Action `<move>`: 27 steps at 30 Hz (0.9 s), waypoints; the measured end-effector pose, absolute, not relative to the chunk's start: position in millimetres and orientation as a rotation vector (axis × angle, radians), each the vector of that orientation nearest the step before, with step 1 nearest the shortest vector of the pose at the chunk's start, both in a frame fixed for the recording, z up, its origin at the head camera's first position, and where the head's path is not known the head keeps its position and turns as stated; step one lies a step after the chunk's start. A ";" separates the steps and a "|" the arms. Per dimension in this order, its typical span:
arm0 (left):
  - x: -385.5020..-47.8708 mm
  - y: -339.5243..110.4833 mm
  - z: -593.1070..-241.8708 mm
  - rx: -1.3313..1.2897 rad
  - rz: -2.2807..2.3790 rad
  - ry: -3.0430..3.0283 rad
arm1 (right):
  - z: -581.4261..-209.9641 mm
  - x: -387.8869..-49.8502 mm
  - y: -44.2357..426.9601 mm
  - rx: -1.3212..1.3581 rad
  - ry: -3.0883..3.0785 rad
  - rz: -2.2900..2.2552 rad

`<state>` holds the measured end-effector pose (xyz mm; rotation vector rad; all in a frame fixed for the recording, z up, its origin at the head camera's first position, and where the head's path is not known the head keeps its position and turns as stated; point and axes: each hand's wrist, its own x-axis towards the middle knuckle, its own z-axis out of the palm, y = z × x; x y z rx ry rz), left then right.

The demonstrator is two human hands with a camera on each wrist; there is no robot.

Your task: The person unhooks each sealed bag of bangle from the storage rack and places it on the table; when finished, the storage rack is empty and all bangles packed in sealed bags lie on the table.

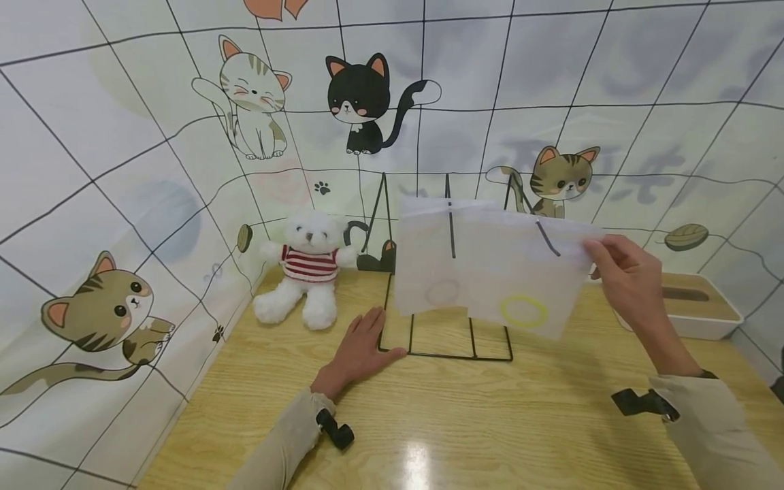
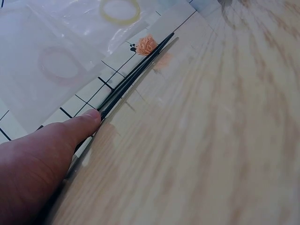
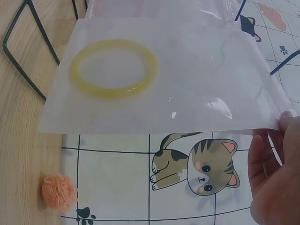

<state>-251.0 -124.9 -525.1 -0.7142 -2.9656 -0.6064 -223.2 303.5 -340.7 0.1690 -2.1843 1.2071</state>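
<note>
A black wire rack (image 1: pixel 442 356) stands on the table, its prongs poking through two translucent plastic bags. One bag (image 1: pixel 422 265) shows a faint pinkish ring (image 1: pixel 442 292) inside; the other bag (image 1: pixel 490 272), to its right, holds a yellow ring (image 1: pixel 523 311). My right hand (image 1: pixel 633 279) pinches the upper right corner of the yellow-ring bag. That bag slants out from the rack, and a prong passes through its top. Fingers straight, my left hand (image 1: pixel 361 347) rests at the rack's left base corner, the thumb (image 2: pixel 86 123) touching the base wire.
A white teddy bear (image 1: pixel 308 265) in a striped shirt sits left of the rack. A white box with a slotted wooden lid (image 1: pixel 686 294) stands at the right. Behind the bags lies an orange yarn ball (image 3: pixel 58 193). A cat-patterned cloth (image 1: pixel 465 82) surrounds the table.
</note>
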 end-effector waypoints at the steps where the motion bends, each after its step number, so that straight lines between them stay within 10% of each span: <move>1: -251.0 -125.0 -525.5 -0.716 -0.604 -2.964 | -340.4 -222.5 303.4 0.173 -2.175 1.207; 27: -251.4 -126.1 -526.0 -0.720 -0.619 -2.959 | -340.5 -199.9 305.6 0.226 -2.118 1.164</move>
